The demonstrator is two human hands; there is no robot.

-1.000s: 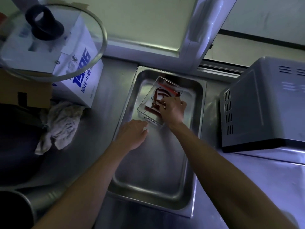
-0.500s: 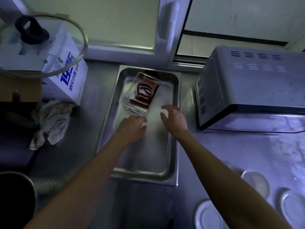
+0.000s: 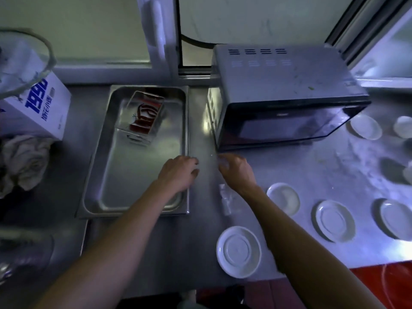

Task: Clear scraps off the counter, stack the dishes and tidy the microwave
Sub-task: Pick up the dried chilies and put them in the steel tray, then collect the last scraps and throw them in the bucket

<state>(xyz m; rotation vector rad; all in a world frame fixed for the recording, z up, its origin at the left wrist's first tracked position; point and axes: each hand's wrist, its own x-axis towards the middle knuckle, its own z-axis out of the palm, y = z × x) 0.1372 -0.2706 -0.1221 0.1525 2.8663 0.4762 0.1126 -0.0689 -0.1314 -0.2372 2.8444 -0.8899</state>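
Observation:
My left hand point(image 3: 178, 172) hovers over the right rim of the steel tray point(image 3: 124, 192), fingers loosely bent and holding nothing. My right hand point(image 3: 236, 170) is low over the counter just in front of the microwave point(image 3: 278, 97), fingertips bent down onto something pale and clear; blur hides whether it grips it. A clear plastic scrap point(image 3: 225, 198) lies on the counter under my right wrist. A glass container point(image 3: 145, 114) with red scraps sits at the tray's far end. White saucers lie at the front point(image 3: 238, 250), near my right forearm point(image 3: 283, 197), and further right point(image 3: 334, 220).
More saucers point(image 3: 396, 217) point(image 3: 365, 127) and a white cup point(image 3: 403, 126) lie to the right of the microwave. A blue-and-white box point(image 3: 38, 105), a glass lid point(image 3: 20, 61) and a crumpled cloth point(image 3: 22, 161) crowd the left. The counter's front edge runs at bottom right.
Both hands have drawn back from the glass container and shifted right. The left is now over the tray's right rim, the right on the counter before the microwave. The view swung right.

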